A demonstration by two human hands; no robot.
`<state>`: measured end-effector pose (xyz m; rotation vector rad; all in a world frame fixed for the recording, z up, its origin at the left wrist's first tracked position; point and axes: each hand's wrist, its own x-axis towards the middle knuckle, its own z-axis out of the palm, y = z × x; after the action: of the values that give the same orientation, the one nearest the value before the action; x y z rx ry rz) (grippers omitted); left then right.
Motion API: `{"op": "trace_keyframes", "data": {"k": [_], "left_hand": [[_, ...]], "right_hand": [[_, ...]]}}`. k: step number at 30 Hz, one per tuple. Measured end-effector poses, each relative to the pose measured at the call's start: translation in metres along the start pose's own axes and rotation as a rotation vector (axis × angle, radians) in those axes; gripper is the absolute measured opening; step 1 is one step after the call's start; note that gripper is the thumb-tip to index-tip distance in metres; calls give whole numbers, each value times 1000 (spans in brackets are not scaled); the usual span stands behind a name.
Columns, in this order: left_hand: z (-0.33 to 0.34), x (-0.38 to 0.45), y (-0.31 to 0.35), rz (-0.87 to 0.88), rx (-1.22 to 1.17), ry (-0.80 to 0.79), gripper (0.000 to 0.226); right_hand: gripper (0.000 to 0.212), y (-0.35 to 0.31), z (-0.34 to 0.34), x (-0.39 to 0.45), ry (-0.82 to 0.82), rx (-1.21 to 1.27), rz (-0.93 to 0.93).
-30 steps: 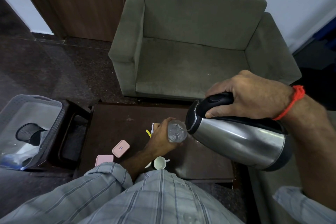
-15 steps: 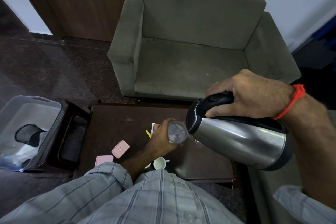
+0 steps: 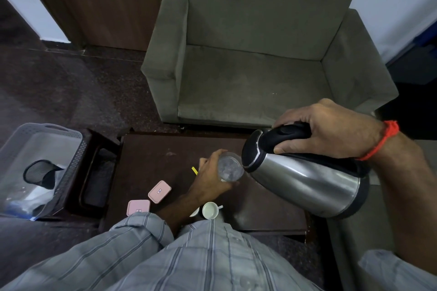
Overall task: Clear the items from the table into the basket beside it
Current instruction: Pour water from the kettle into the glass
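Head view: the right hand [image 3: 331, 130] gripped the steel kettle [image 3: 305, 177], tilted as before, spout at the glass [image 3: 229, 168] the left hand [image 3: 210, 179] held above the counter [image 3: 153, 156]. Nothing had moved basketward; the basket [image 3: 68, 165] stood well left.

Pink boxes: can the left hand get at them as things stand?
Probably not yet. The left hand grips the glass under the tilted kettle. The pink boxes lie uncovered on the table beside that forearm, so freeing the hand should suffice.
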<state>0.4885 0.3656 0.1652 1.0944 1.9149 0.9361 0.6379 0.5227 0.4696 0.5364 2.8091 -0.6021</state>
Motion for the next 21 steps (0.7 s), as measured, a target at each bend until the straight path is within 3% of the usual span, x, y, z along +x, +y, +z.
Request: {"op": "trace_keyframes", "data": {"k": [4, 13, 21], "left_hand": [[-3, 0, 2, -16, -22, 48, 95], [-1, 4, 1, -22, 5, 82, 90], [-5, 30, -31, -128, 39, 92, 85]], "right_hand": [[55, 25, 19, -8, 26, 108, 86], [42, 74, 84, -23, 202, 418, 230], [56, 122, 174, -6, 385, 751, 470]]}}
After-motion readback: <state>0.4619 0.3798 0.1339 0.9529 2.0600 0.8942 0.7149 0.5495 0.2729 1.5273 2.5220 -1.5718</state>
